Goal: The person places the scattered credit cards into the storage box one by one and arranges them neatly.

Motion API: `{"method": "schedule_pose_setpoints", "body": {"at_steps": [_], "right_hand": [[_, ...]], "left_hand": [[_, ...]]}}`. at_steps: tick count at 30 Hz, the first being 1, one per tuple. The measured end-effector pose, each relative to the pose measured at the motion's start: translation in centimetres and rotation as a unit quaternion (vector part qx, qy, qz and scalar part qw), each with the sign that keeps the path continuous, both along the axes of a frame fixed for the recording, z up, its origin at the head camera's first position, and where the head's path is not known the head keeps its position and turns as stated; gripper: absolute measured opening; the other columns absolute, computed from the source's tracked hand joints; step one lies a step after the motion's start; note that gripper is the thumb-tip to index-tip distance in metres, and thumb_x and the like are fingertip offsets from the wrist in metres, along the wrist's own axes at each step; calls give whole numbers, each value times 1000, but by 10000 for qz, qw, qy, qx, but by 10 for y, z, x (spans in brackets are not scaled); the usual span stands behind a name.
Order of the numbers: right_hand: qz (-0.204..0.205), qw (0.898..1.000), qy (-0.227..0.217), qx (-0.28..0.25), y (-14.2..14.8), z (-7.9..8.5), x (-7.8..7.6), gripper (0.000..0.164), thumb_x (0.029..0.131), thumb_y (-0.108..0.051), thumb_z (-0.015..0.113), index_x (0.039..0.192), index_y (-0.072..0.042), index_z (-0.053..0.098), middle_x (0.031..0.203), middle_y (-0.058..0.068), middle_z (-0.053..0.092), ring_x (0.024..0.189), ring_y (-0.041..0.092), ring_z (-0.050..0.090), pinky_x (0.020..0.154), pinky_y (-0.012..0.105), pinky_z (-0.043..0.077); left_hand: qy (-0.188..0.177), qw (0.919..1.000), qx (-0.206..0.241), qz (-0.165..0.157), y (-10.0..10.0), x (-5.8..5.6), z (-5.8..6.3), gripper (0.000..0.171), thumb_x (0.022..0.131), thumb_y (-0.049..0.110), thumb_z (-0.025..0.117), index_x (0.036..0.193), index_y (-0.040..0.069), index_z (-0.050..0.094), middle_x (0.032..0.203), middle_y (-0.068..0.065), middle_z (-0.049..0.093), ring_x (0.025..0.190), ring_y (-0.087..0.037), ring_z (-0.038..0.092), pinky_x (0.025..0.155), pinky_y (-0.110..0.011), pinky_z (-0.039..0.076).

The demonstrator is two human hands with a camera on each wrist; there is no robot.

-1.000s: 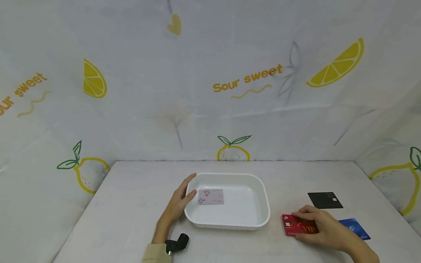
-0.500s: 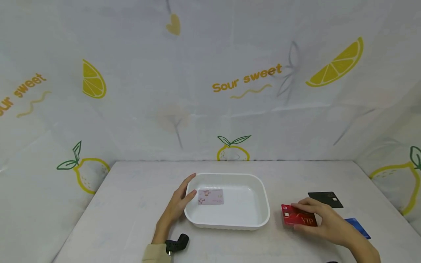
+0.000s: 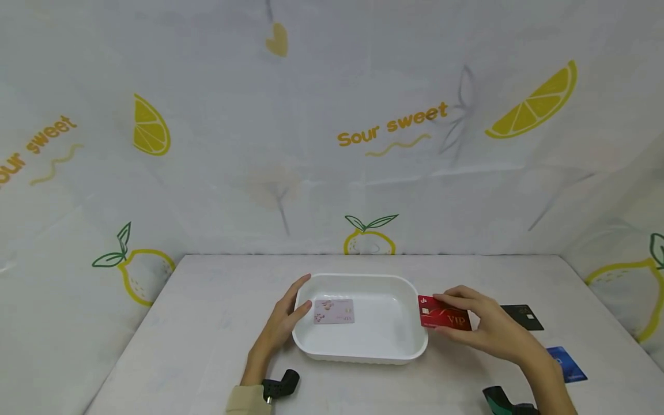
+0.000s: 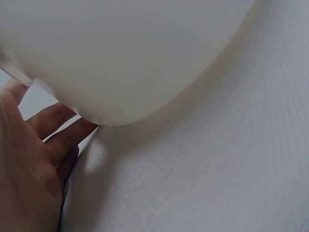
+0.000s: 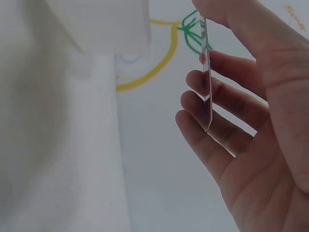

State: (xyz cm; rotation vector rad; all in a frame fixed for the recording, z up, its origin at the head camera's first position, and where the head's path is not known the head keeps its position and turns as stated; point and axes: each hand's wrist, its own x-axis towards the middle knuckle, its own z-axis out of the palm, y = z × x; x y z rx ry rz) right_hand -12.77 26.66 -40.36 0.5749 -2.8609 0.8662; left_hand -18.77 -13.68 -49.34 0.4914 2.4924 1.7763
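Two hands at a white tray point(image 3: 365, 357) on a table point(image 3: 197, 351) covered in white. The left hand point(image 3: 282, 324) grasps the tray by its left end: thumb over the rim and into the interior, fingers along the outside. The left wrist view shows fingertips against the outer wall. A beige sleeve point(image 3: 248, 400) covers the left forearm, with a black device point(image 3: 282, 384) at the wrist.

The right hand point(image 3: 490, 325) pinches a red card point(image 3: 432, 314) by its right part, thumb on the near edge, fingers on the far edge. The card, lettered "VIP", is raised over the table, its face in plain sight from the head view; its left end overlaps the tray's right rim there, though I cannot tell whether the two touch. In the right wrist view the card appears edge-on as a thin strip, with the other fingers spread apart behind it.

Inside the tray, near the left end and just beside the left thumb, a pink card point(image 3: 334, 312) lies flat. To the right of the tray, a black card point(image 3: 525, 317) lies on the table beyond the right hand; nearer, beside the right wrist, lies a blue card point(image 3: 570, 366), partly hidden by it. Behind the table hangs a pale lemon-printed backdrop point(image 3: 233, 144).
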Motion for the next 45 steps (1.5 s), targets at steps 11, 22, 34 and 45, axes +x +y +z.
{"method": "schedule_pose_setpoints", "body": {"at_steps": [11,22,34,45], "right_hand": [[487,9981,149,-350,-38,6,-16,57,80,-35,88,128,-10,72,119,7,69,108,27,66,81,35,62],[698,9961,-241,-486,-65,-5,-32,57,81,-31,86,131,-10,70,121,7,69,111,24,64,87,35,60],[919,9935,-538,-414,-88,-18,-44,58,84,-33,84,133,-4,68,122,7,66,112,24,61,92,40,59],[545,9936,-978,-120,-106,-23,-47,56,84,-24,85,132,-1,67,124,9,63,118,26,56,99,46,56]], "left_hand": [[-18,10000,19,-10,-1,0,-1,62,101,29,55,160,23,35,165,-11,38,148,-35,44,114,-40,42],[-3,10000,87,15,0,0,-1,61,101,29,55,159,22,36,166,-11,37,152,-36,39,121,-55,33],[51,10000,53,34,1,0,-2,61,102,27,55,159,21,36,166,-14,36,152,-40,38,118,-60,35],[-12,10000,3,87,1,-1,-2,61,102,29,56,159,24,37,164,-11,39,148,-36,44,116,-53,40]]}}
